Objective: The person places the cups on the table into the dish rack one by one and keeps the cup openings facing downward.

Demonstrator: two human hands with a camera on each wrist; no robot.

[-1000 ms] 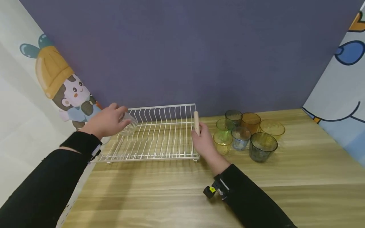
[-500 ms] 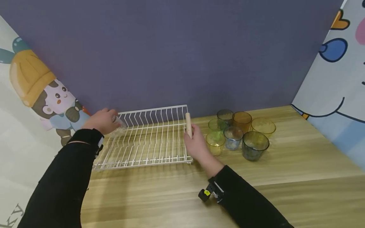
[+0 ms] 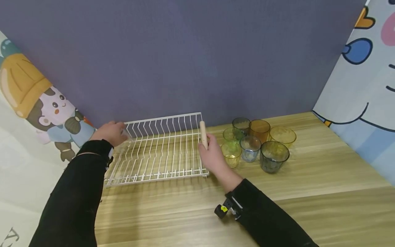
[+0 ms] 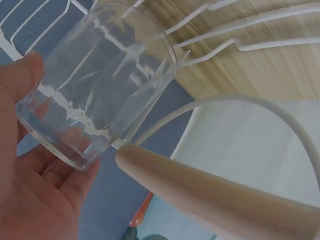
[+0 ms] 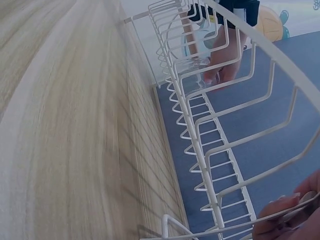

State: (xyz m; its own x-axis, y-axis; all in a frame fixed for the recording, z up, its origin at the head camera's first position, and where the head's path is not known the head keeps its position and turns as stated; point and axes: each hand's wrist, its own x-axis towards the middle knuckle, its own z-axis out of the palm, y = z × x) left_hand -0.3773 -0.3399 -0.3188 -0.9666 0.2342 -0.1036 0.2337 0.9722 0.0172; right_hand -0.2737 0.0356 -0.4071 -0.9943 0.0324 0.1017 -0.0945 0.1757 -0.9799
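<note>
A white wire dish rack [image 3: 166,117] with wooden handles stands against the back wall. At its left end my left hand [image 3: 109,133] holds a clear drinking glass [image 4: 110,80] by its base, thumb on one side and fingers on the other. The glass is tilted, with its rim towards the rack's wires; from the head view it is mostly hidden behind the hand. My right hand [image 3: 213,154] grips the wooden handle [image 3: 203,132] at the rack's right end. The other wooden handle [image 4: 215,192] shows beside the glass in the left wrist view.
Right of the rack stand several coloured glasses close together, among them an amber glass [image 3: 259,130], a blue glass [image 3: 250,149] and a dark grey glass [image 3: 274,157]. A dark wall panel [image 3: 197,58] rises behind; printed side walls flank the wooden table [image 3: 172,212].
My left hand has moved the clear glass towards the rack's left end. The head view has shifted to the right. My right hand keeps its grip on the handle.
</note>
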